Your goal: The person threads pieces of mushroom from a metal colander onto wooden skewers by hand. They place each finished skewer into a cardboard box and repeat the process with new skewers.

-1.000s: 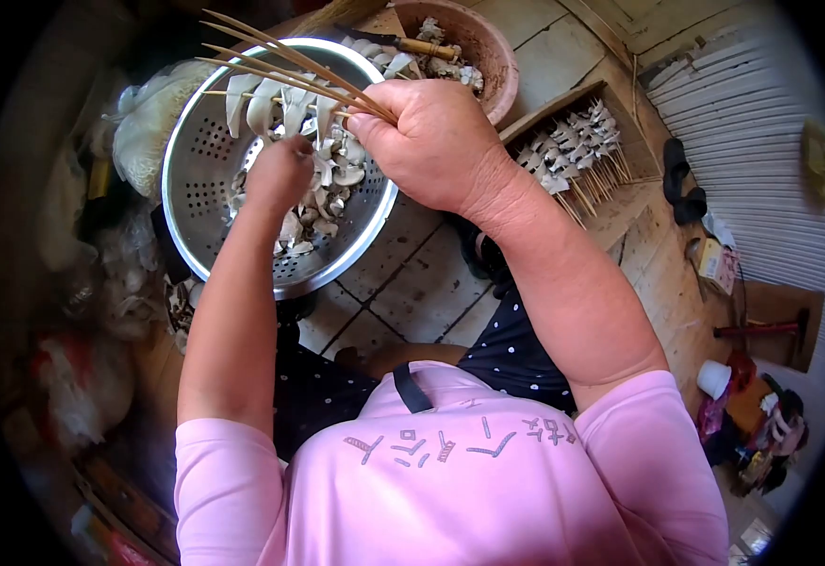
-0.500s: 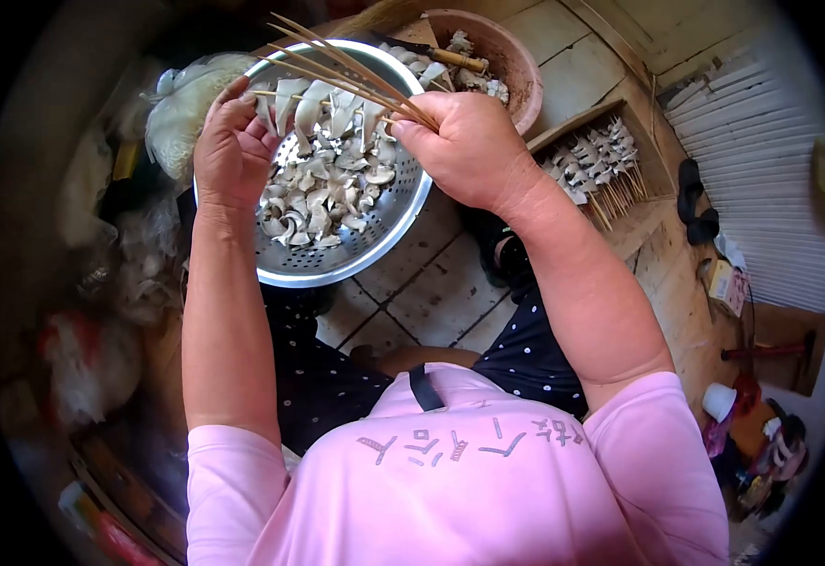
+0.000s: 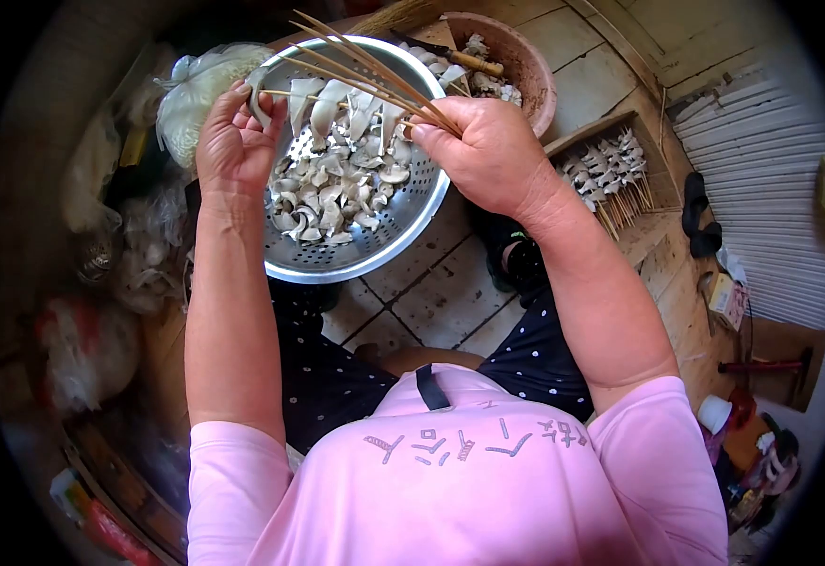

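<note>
Pinched between the thumb and fingers of my left hand [image 3: 233,151] is a pale oyster mushroom piece [image 3: 257,96], at the tip of a bamboo skewer. Several white mushroom strips [image 3: 326,115] hang threaded along that skewer. My right hand [image 3: 493,156] is closed round its other end, together with a fan of bare bamboo skewers [image 3: 375,68] pointing up and left. Both hands are above a perforated metal colander [image 3: 389,255]. Loose torn mushroom pieces [image 3: 330,193] lie heaped inside it.
Behind the colander stands a pink basin [image 3: 543,80], with a wooden-handled knife [image 3: 474,62] across it. To the right, a shallow box [image 3: 660,156] holds rows of loaded skewers [image 3: 610,170]. A white plastic bag [image 3: 207,104] sits at the left. Dark slippers [image 3: 701,217] lie farther right.
My left thumb and fingers now hold a mushroom piece out at the skewer's tip, apart from the threaded strips. The whole view has shifted slightly, with the colander now farther right.
</note>
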Demonstrator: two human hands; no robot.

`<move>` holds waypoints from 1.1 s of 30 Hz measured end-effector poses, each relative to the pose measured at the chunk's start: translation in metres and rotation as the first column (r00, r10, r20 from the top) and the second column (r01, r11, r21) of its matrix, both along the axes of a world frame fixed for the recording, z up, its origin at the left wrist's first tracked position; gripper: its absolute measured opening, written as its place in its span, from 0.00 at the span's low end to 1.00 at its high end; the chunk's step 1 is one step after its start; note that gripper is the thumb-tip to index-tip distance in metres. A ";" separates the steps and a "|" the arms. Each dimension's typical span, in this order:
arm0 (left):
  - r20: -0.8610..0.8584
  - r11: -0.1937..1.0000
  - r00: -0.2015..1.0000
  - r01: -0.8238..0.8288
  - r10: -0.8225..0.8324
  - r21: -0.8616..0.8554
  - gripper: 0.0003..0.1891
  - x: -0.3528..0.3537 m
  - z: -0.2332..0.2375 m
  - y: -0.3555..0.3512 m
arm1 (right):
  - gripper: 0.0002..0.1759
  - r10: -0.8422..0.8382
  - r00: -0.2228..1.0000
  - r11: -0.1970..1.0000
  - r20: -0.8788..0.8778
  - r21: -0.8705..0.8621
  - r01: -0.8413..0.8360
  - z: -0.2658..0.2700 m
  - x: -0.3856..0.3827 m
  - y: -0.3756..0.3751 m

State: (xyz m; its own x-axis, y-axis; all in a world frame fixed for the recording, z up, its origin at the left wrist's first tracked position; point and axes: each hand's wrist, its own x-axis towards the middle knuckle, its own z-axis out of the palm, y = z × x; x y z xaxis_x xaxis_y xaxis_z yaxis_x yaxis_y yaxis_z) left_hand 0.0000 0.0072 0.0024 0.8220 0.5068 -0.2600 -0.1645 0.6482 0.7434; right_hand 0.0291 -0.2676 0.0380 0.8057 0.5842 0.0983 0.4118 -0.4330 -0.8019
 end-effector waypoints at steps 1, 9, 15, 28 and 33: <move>-0.005 1.000 1.000 -0.004 0.004 -0.001 0.16 0.000 0.000 -0.001 | 0.14 -0.003 1.000 1.000 0.008 -0.014 0.003 0.001 0.000 0.000; 0.003 1.000 1.000 -0.014 0.014 0.006 0.15 0.000 0.003 -0.011 | 0.13 -0.039 0.999 0.999 0.016 0.009 0.039 0.001 -0.002 -0.002; -0.009 0.992 1.000 -0.006 0.007 0.124 0.13 -0.003 0.006 -0.016 | 0.13 -0.055 0.996 0.998 0.074 0.008 0.054 -0.001 -0.001 -0.004; -0.161 0.959 0.978 0.170 -0.135 0.227 0.14 -0.010 0.008 -0.026 | 0.12 -0.077 0.987 0.995 0.144 -0.050 0.085 -0.006 0.002 -0.007; -0.179 0.955 0.976 0.168 -0.126 0.244 0.16 -0.011 0.008 -0.028 | 0.12 -0.067 0.996 0.997 0.066 -0.045 0.070 -0.007 0.003 -0.007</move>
State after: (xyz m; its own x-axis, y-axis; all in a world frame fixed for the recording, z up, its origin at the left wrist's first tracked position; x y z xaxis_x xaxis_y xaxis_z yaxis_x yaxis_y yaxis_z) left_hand -0.0113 -0.0211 0.0108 0.8504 0.4504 -0.2718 0.0530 0.4408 0.8960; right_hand 0.0323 -0.2746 0.0313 0.8370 0.5327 0.1252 0.4299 -0.4986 -0.7527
